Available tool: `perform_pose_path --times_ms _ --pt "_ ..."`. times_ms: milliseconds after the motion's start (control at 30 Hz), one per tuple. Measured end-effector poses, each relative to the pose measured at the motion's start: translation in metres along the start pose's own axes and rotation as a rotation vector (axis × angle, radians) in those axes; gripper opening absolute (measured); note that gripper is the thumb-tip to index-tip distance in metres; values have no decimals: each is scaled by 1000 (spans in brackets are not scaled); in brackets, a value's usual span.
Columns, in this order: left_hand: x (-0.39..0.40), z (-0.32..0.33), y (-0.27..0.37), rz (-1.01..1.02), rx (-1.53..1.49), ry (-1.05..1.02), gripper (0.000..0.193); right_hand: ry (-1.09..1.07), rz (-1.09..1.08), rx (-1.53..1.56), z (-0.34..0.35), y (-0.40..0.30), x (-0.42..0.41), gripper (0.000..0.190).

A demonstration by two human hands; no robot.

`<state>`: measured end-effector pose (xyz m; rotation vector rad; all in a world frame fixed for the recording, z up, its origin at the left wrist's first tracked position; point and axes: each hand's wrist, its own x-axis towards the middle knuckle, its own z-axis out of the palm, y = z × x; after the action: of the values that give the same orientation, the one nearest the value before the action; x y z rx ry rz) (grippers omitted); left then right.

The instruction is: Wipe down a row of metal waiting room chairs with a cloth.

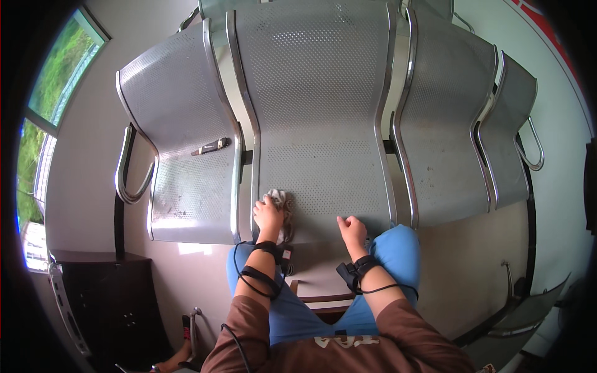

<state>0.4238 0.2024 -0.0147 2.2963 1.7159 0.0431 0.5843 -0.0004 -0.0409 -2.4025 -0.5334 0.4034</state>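
Note:
My left hand [268, 218] is closed around a crumpled, dirty grey-white cloth [287, 212] near the front left corner of the middle seat [322, 182]. Part of the cloth hangs towards the front edge of that seat. My right hand [353, 231] is curled with its fingers closed near the right part of the same front edge; nothing shows in it. On the left seat [186, 186] lies a utility knife [211, 146] with a black and pale handle. Dark specks and smudges mark that seat.
The perforated metal seats form one bench with chromed side frames and a looped armrest [123, 172] at the left. The right seat [443, 177] bears dark spots. A dark cabinet [107, 298] stands lower left. A person's foot [168, 363] shows near a metal leg.

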Motion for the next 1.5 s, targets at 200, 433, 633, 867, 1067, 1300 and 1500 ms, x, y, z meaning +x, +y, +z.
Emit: perform_pose_path --times_ms 200,433,633,867,1067,1300,1500 --pt "-8 -2 8 80 -219 -17 51 -122 26 -57 -10 -11 -3 43" --pt "-29 0 41 404 -284 -141 59 -87 -66 -37 -2 0 -1 36" --pt "-14 7 21 257 -67 2 55 -3 -59 4 3 6 0 35" --pt "1 1 -4 -28 -52 40 51 -98 -6 7 -4 -5 -1 40" --pt "-22 5 25 276 -238 -69 58 -114 -48 -93 -2 -3 -1 43" --pt "-30 4 34 397 -91 -83 58 -82 -68 -100 -3 -3 -1 39" --pt "-2 0 3 3 -18 71 54 -14 -65 -22 0 2 1 34"
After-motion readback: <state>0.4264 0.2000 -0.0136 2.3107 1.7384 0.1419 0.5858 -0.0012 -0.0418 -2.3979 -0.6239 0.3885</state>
